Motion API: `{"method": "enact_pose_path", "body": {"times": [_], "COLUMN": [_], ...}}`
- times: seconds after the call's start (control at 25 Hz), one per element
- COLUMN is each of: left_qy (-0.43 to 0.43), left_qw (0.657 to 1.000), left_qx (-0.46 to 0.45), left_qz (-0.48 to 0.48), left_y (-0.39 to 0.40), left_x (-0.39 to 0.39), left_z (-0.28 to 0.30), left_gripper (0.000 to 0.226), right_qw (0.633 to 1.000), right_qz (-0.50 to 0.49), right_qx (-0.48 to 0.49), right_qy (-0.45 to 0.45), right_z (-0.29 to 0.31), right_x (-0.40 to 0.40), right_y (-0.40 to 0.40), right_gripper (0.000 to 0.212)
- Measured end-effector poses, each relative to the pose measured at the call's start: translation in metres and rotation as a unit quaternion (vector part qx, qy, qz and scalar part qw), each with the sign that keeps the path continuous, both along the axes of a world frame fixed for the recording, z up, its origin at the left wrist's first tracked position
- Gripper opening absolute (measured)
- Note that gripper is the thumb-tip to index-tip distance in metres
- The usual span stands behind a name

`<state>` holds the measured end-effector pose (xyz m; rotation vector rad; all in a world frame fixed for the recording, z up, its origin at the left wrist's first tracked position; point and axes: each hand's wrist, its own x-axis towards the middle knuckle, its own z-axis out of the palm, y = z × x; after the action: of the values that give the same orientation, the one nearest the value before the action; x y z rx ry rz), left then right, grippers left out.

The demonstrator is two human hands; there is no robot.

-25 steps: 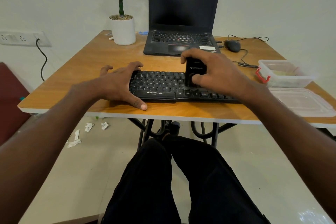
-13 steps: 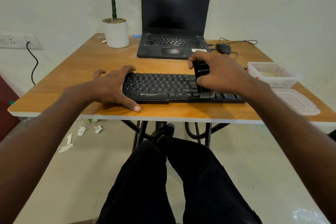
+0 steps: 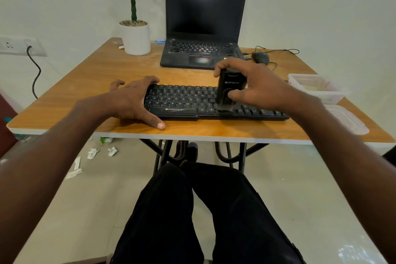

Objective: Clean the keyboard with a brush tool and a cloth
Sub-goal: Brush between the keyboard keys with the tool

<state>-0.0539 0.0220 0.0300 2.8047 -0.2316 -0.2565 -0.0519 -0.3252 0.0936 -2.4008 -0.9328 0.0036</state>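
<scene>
The black keyboard [image 3: 216,102] lies flat along the near edge of the wooden table [image 3: 90,83], its long side running left to right. A black brush tool [image 3: 228,90] stands upright on the keys right of the keyboard's middle, bristles down and blurred where they meet the key rows. The right hand [image 3: 260,87] grips the brush tool, fingers curled over its top and thumb pressed on its near face. The left hand [image 3: 134,100] rests on the keyboard's left end, fingers spread and fairly straight, thumb lying on the table along the near edge. Beyond the keyboard sits an open laptop [image 3: 203,25], its screen dark. A potted plant [image 3: 136,36] stands to its left, a mouse [image 3: 260,57] to its right. A clear plastic container [image 3: 317,88] sits at the right, its lid [image 3: 347,119] nearer.
</scene>
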Motion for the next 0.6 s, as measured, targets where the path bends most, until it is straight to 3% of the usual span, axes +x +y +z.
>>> {"method": "enact_pose_path", "body": {"times": [0.24, 0.4, 0.6], "left_qy": [0.022, 0.103, 0.145], "left_qw": [1.000, 0.993, 0.976], "left_qx": [0.014, -0.052, -0.155], "left_qz": [-0.013, 0.030, 0.043], "left_y": [0.007, 0.037, 0.074], "left_x": [-0.005, -0.012, -0.026], "left_z": [0.005, 0.034, 0.012], "left_gripper": [0.153, 0.153, 0.153], "right_qw": [0.993, 0.997, 0.990], "right_qz": [-0.070, -0.041, -0.007], "right_qx": [-0.082, 0.045, 0.144], "right_qy": [-0.035, -0.042, -0.006], "right_z": [-0.001, -0.004, -0.016], "right_x": [0.000, -0.009, -0.003], "right_y": [0.000, 0.027, 0.093], "right_gripper": [0.045, 0.053, 0.055]}}
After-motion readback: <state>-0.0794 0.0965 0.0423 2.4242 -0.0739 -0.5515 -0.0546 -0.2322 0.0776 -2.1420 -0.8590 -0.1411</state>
